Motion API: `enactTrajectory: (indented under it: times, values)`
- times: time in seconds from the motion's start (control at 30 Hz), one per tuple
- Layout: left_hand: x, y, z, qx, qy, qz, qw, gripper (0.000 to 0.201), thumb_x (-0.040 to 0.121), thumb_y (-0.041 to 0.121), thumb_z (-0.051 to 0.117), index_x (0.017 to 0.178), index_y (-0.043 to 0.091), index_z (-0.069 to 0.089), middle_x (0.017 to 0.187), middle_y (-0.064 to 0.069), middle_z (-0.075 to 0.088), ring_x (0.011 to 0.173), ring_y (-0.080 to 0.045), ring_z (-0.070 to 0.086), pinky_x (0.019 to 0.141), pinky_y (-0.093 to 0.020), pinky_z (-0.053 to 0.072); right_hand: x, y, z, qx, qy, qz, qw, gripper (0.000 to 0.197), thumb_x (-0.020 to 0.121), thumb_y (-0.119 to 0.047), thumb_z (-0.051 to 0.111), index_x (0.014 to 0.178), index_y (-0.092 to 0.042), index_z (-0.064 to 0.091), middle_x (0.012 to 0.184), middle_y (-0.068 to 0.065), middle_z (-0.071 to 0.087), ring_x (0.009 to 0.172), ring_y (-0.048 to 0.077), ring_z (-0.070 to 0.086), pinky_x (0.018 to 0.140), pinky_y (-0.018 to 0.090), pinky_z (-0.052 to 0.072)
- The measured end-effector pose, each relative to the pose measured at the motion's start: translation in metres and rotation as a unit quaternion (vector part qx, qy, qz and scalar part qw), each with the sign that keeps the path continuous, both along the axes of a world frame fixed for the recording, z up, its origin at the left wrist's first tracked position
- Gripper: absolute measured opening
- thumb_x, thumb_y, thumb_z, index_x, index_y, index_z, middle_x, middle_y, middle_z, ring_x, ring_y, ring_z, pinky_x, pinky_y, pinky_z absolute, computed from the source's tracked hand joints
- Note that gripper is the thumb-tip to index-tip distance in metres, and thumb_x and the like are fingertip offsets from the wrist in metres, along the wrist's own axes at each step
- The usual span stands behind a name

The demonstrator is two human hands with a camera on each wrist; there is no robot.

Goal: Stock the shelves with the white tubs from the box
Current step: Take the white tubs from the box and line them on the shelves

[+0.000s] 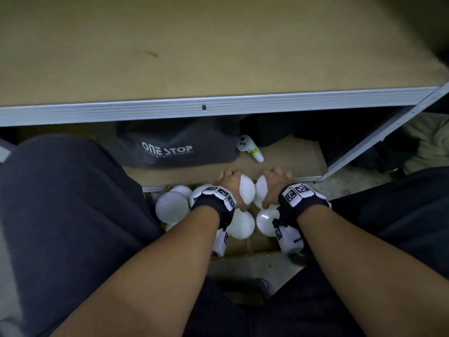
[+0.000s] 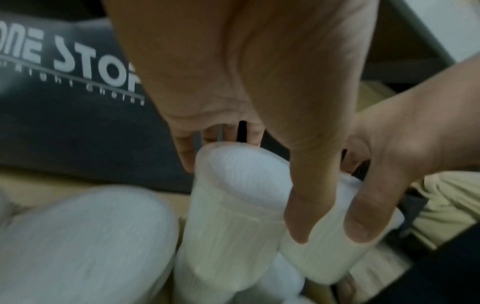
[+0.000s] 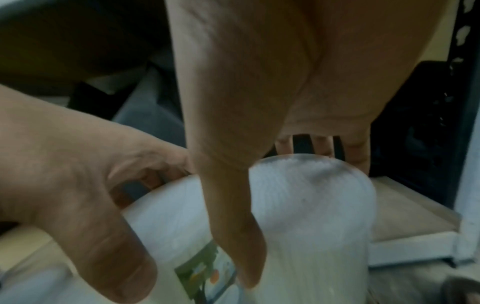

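Note:
Between my knees a cardboard box [image 1: 245,246] holds several white tubs [image 1: 172,206] lying loose. My left hand [image 1: 229,181] grips one white tub [image 1: 247,190] at the box's far edge; in the left wrist view the thumb [image 2: 298,205] and the fingers behind clamp this tub [image 2: 233,205]. My right hand [image 1: 274,182] grips a second white tub [image 1: 261,190] right beside it, thumb [image 3: 233,226] pressed on its side [image 3: 311,205]. The two held tubs nearly touch. The left hand's tub shows a small coloured label [image 3: 202,271].
A bare brown shelf board [image 1: 218,57] with a grey metal front rail [image 1: 218,107] spans the view above the box. Under it lie a grey "ONE STOP" bag [image 1: 175,147] and a white controller [image 1: 250,148]. A metal upright [image 1: 379,137] slants at right. My dark-trousered legs [image 1: 60,203] flank the box.

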State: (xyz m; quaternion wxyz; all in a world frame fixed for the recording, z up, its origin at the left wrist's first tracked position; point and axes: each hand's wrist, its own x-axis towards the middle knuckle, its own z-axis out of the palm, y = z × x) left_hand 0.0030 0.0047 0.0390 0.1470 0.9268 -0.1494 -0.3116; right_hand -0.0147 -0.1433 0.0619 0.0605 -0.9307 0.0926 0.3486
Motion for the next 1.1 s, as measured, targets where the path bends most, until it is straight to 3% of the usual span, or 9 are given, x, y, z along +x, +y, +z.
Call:
enactTrajectory:
  times: [0.13, 0.23, 0.33, 0.4, 0.5, 0.63, 0.73, 0.87, 1.1]
  values:
    - [0.012, 0.006, 0.043, -0.013, -0.044, -0.011, 0.999, 0.096, 0.047, 0.04, 0.086, 0.13, 0.026, 0.038, 0.122, -0.005, 0.038, 0.117, -0.028, 0.037, 0.093, -0.04, 0.047, 0.016, -0.005, 0.025, -0.002, -0.045, 0.038, 0.998, 0.098, 0.032, -0.042, 0.076, 0.121, -0.032, 0.039, 0.124, 0.002, 0.043, 0.125, 0.034, 0.037, 0.095, 0.052, 0.043]
    - [0.018, 0.013, 0.083, -0.032, -0.067, -0.022, 0.997, 0.089, 0.05, 0.041, 0.085, 0.127, 0.025, 0.043, 0.117, -0.006, 0.04, 0.112, -0.029, 0.039, 0.089, -0.033, 0.044, 0.006, 0.0, 0.09, 0.013, -0.095, 0.04, 0.995, 0.094, 0.043, -0.042, 0.082, 0.127, -0.032, 0.04, 0.125, 0.002, 0.038, 0.126, 0.034, 0.035, 0.099, 0.051, 0.04]
    - [0.017, 0.019, 0.126, -0.06, -0.1, -0.034, 0.993, 0.087, 0.052, 0.043, 0.083, 0.127, 0.028, 0.043, 0.108, -0.001, 0.036, 0.106, -0.024, 0.038, 0.09, -0.037, 0.046, -0.007, -0.002, 0.139, 0.029, -0.14, 0.018, 0.99, 0.094, 0.058, -0.038, 0.084, 0.138, -0.034, 0.035, 0.133, 0.001, 0.035, 0.127, 0.035, 0.032, 0.094, 0.047, 0.04]
    - [0.015, 0.023, 0.153, -0.081, -0.124, -0.038, 0.988, 0.09, 0.052, 0.045, 0.083, 0.13, 0.027, 0.041, 0.111, -0.002, 0.039, 0.106, -0.021, 0.036, 0.089, -0.038, 0.045, -0.016, -0.002, 0.166, 0.049, -0.171, 0.01, 0.984, 0.095, 0.059, -0.038, 0.083, 0.14, -0.034, 0.034, 0.134, 0.0, 0.036, 0.125, 0.033, 0.033, 0.094, 0.046, 0.041]
    - [0.009, 0.031, 0.192, -0.108, -0.16, -0.032, 0.981, 0.094, 0.047, 0.05, 0.082, 0.13, 0.028, 0.044, 0.12, -0.003, 0.047, 0.118, -0.028, 0.042, 0.095, -0.041, 0.046, -0.029, -0.002, 0.202, 0.079, -0.219, -0.001, 0.973, 0.095, 0.057, -0.038, 0.082, 0.139, -0.035, 0.034, 0.137, -0.001, 0.037, 0.125, 0.031, 0.033, 0.1, 0.047, 0.041]
    - [0.002, 0.043, 0.238, -0.144, -0.204, -0.025, 0.968, 0.097, 0.044, 0.052, 0.08, 0.132, 0.031, 0.044, 0.128, -0.002, 0.048, 0.122, -0.026, 0.044, 0.098, -0.041, 0.046, -0.037, 0.004, 0.241, 0.094, -0.287, 0.004, 0.953, 0.097, 0.056, -0.039, 0.082, 0.14, -0.035, 0.033, 0.14, -0.002, 0.037, 0.13, 0.031, 0.035, 0.104, 0.047, 0.04]
    - [-0.002, 0.054, 0.266, -0.171, -0.238, -0.008, 0.956, 0.096, 0.051, 0.049, 0.082, 0.137, 0.032, 0.04, 0.134, 0.001, 0.045, 0.125, -0.023, 0.041, 0.103, -0.041, 0.042, -0.037, 0.008, 0.264, 0.118, -0.348, -0.011, 0.93, 0.095, 0.06, -0.037, 0.082, 0.14, -0.033, 0.03, 0.136, 0.001, 0.034, 0.127, 0.028, 0.035, 0.105, 0.042, 0.037]
    - [0.004, 0.063, 0.289, -0.206, -0.273, 0.009, 0.94, 0.084, 0.055, 0.047, 0.082, 0.13, 0.035, 0.047, 0.127, 0.002, 0.049, 0.12, -0.022, 0.046, 0.101, -0.041, 0.044, -0.03, 0.014, 0.281, 0.131, -0.409, -0.018, 0.903, 0.084, 0.061, -0.034, 0.082, 0.133, -0.027, 0.039, 0.13, 0.002, 0.035, 0.123, 0.026, 0.038, 0.104, 0.041, 0.038]
    - [0.04, 0.06, 0.295, -0.232, -0.294, 0.047, 0.926, 0.071, 0.06, 0.042, 0.081, 0.126, 0.031, 0.055, 0.127, 0.002, 0.053, 0.119, -0.019, 0.049, 0.093, -0.029, 0.041, 0.011, 0.01, 0.282, 0.154, -0.447, -0.023, 0.881, 0.071, 0.061, -0.035, 0.08, 0.126, -0.029, 0.053, 0.128, -0.001, 0.041, 0.122, 0.024, 0.042, 0.103, 0.041, 0.041]
